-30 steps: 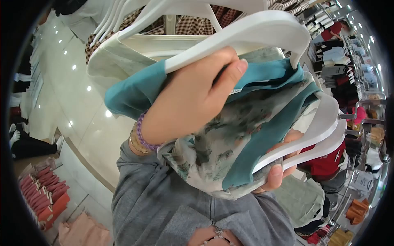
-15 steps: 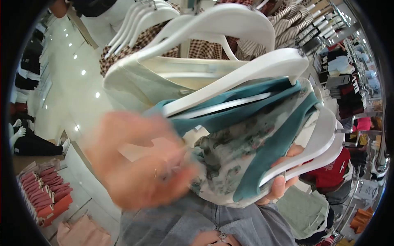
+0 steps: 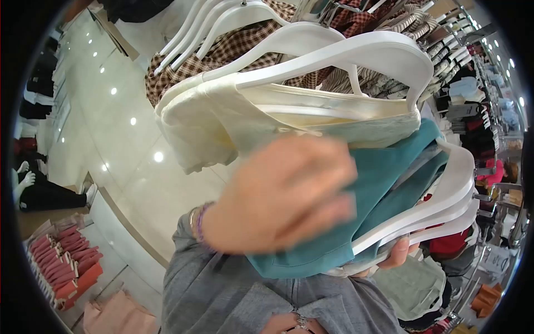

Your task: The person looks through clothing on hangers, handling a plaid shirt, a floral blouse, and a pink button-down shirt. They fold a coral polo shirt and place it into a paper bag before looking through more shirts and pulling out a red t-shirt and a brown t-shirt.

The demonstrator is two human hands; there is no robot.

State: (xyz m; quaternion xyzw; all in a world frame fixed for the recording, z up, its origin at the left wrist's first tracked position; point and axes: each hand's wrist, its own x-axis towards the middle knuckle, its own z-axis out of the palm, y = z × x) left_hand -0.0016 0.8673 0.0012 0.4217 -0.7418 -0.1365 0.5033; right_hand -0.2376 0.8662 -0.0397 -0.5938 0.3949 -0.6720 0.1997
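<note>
My left hand (image 3: 286, 195), smeared by motion, is in front of a teal top (image 3: 328, 245) and just below the neckline of a cream blouse (image 3: 206, 122). Its fingers look bent, but whether they grip anything cannot be made out. The blouse hangs on a white clothes hanger (image 3: 345, 53). At lower right my right hand (image 3: 396, 255) is mostly hidden, its fingers curled round the ends of several stacked white hangers (image 3: 414, 214). On the front one is the teal top; pale fabric shows beneath it.
Brown checked garments (image 3: 233, 47) on white hangers are behind the blouse, beside striped ones (image 3: 414, 25). Folded pink clothes (image 3: 64, 261) lie at lower left along the shiny floor (image 3: 133, 150). More racks and a pale green garment (image 3: 411, 289) stand to the right.
The teal top has moved from the middle to the right, over the floral garment in my right hand. The cream blouse now faces me in front. My left hand has moved right and slightly up.
</note>
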